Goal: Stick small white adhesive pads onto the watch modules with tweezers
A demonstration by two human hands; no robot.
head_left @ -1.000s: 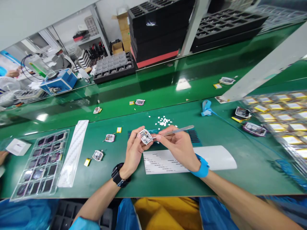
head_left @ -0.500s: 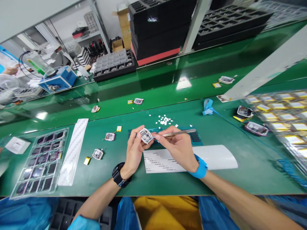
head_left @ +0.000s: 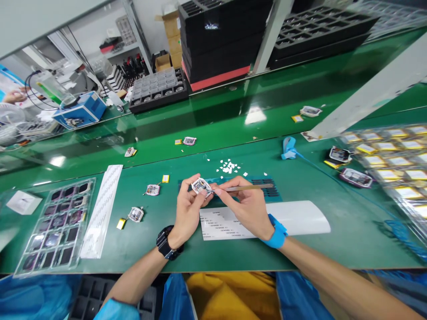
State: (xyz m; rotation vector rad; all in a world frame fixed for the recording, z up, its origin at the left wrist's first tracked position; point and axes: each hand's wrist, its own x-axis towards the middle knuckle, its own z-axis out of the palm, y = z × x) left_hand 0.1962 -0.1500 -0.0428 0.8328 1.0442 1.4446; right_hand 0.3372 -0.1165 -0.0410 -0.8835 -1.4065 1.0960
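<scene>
- Workpiece location: the small, white-rimmed, rounded-square electronic housing (head_left: 201, 186) is raised above the green, smooth surface (head_left: 353, 231), in front of the person, with its circuit side exposed and tilted upward.
- Left hand (head_left: 188, 206): clamped on the housing, thumb laid over the near edge, fingers supporting the rim and underside.
- Right hand (head_left: 248, 206): pinched around the slim, metallic, tweezer-like tool (head_left: 255, 187). The tool points toward the housing's right-hand edge; whether its tip makes contact cannot be told.
- Adjacent items: a loose cluster of small white flakes (head_left: 228, 167) lies beyond the hands. A flat teal sheet with dark strips (head_left: 271, 192) lies partly behind the right hand. A white printed sheet (head_left: 227, 224) lies below it, nearer the person.
- To the left, a similar pale open housing (head_left: 136, 214) rests beside a yellow rectangular cell (head_left: 121, 223).
- Handling (judged): the housing is likely light, with a stiff rim and fragile internal parts. The smooth rim may slip under side load.
- Grip point (judged): hold by opposite rim edges, support from beneath, and keep finger pressure off the exposed board. Apply only light tool force.
</scene>
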